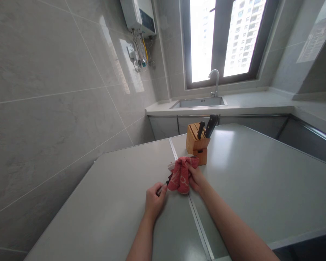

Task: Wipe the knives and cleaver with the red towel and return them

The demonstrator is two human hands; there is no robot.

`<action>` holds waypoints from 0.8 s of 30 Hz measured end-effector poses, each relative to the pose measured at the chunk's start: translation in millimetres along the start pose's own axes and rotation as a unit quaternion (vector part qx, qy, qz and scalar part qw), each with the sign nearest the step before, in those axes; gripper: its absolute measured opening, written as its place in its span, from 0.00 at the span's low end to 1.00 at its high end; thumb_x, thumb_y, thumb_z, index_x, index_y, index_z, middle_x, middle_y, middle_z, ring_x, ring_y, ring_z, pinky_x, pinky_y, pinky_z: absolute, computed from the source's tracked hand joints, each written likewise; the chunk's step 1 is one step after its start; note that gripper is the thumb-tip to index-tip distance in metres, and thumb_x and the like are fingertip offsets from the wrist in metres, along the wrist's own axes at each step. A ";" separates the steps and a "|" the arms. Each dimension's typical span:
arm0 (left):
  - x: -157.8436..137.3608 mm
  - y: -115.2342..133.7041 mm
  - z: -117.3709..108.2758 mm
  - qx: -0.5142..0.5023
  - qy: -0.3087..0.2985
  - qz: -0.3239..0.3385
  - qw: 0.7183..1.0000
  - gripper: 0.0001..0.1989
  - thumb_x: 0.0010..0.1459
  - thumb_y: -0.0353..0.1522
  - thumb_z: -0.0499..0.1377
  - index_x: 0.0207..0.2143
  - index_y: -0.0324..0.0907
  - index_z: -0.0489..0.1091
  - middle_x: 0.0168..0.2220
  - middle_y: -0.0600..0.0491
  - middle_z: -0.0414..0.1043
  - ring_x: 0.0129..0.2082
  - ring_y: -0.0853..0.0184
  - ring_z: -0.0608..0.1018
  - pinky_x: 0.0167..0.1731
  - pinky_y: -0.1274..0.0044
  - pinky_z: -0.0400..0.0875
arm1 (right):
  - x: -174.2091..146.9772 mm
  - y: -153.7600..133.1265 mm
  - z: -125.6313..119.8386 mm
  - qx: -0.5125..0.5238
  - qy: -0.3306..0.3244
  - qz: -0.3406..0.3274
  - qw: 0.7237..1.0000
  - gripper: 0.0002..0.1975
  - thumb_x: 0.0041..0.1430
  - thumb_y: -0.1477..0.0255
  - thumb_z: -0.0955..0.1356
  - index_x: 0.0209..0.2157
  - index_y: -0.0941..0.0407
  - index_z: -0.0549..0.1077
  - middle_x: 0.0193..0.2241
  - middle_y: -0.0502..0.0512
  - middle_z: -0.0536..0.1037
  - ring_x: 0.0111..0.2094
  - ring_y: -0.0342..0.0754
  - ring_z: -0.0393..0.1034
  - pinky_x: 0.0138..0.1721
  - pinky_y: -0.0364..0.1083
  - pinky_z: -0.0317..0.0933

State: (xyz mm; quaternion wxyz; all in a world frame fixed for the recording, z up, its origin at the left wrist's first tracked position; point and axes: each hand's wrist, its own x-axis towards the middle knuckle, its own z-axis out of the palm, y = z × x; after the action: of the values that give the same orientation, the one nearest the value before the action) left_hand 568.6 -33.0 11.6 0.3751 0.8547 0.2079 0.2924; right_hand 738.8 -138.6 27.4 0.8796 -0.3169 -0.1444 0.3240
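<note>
My left hand (154, 200) is closed around the dark handle of a knife (159, 190). Most of the knife's blade is hidden behind a pink patterned cloth (180, 175). The cloth hangs in folds from my right hand (197, 178), whose fingers are closed on its right side. A pale edge shows behind the cloth; whether it is fabric or blade I cannot make out. Just beyond the cloth stands a wooden knife block (195, 139), with a large black-handled knife (212, 125) and a smaller black-handled one (200, 129) in its top slots.
The pale grey table (119, 195) has a metal strip (197, 217) running across it. Past its far edge are a white counter with a sink (199, 103) and a tap (215, 81) under a window. A tiled wall (57, 90) rises on the left, with a water heater (139, 16) farther back.
</note>
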 end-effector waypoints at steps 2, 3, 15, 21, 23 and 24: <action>-0.1 -0.5 0.2 0.001 -0.001 -0.001 1.000 0.17 0.59 0.40 0.53 0.22 0.39 0.66 0.18 0.59 0.55 0.22 0.73 0.60 0.24 0.81 0.53 | 1.7 -0.3 -1.7 0.016 0.002 -0.002 1.000 0.14 0.44 0.68 0.76 0.34 0.55 0.75 0.32 0.50 0.81 0.35 0.49 0.75 0.40 0.46 0.68; 0.0 -0.6 0.2 0.001 -0.002 -0.002 1.000 0.17 0.59 0.40 0.53 0.22 0.39 0.65 0.19 0.59 0.55 0.22 0.73 0.60 0.24 0.81 0.54 | 2.7 -0.4 -2.8 0.021 0.005 -0.003 1.000 0.14 0.44 0.68 0.76 0.34 0.55 0.75 0.32 0.50 0.81 0.34 0.49 0.75 0.40 0.46 0.69; -0.7 -1.2 -0.1 0.003 -0.015 -0.008 1.000 0.18 0.59 0.41 0.53 0.23 0.38 0.66 0.19 0.60 0.52 0.21 0.73 0.59 0.23 0.81 0.52 | 8.1 -5.9 -8.3 0.057 0.036 -0.016 0.998 0.14 0.44 0.67 0.76 0.34 0.53 0.75 0.32 0.49 0.81 0.36 0.48 0.76 0.42 0.46 0.70; -0.4 -1.5 -0.2 0.011 -0.016 -0.003 1.000 0.18 0.59 0.42 0.52 0.24 0.38 0.68 0.19 0.59 0.54 0.21 0.73 0.58 0.23 0.80 0.52 | 16.7 -4.4 -22.4 0.070 0.061 -0.023 0.995 0.16 0.44 0.66 0.76 0.36 0.52 0.74 0.32 0.47 0.81 0.36 0.47 0.76 0.43 0.46 0.71; -0.7 -1.6 -0.3 0.013 -0.016 -0.003 1.000 0.18 0.59 0.41 0.53 0.24 0.38 0.68 0.19 0.59 0.54 0.21 0.73 0.58 0.23 0.80 0.51 | 20.0 -3.6 -27.6 0.072 0.068 -0.031 0.995 0.15 0.45 0.66 0.75 0.37 0.52 0.74 0.33 0.48 0.81 0.37 0.46 0.76 0.43 0.45 0.71; -0.8 -1.5 -0.3 0.013 -0.016 -0.004 1.000 0.18 0.59 0.42 0.53 0.24 0.38 0.68 0.19 0.59 0.54 0.21 0.73 0.58 0.23 0.80 0.51 | 21.4 -3.4 -29.7 0.076 0.071 -0.032 0.994 0.15 0.46 0.66 0.75 0.37 0.52 0.74 0.34 0.48 0.81 0.38 0.46 0.76 0.44 0.45 0.71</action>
State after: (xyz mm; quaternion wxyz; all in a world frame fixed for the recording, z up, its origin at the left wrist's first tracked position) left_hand 567.6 -32.4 10.4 0.3682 0.8634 0.2090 0.2743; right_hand 770.0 -140.3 8.1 0.9192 -0.2664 -0.0667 0.2824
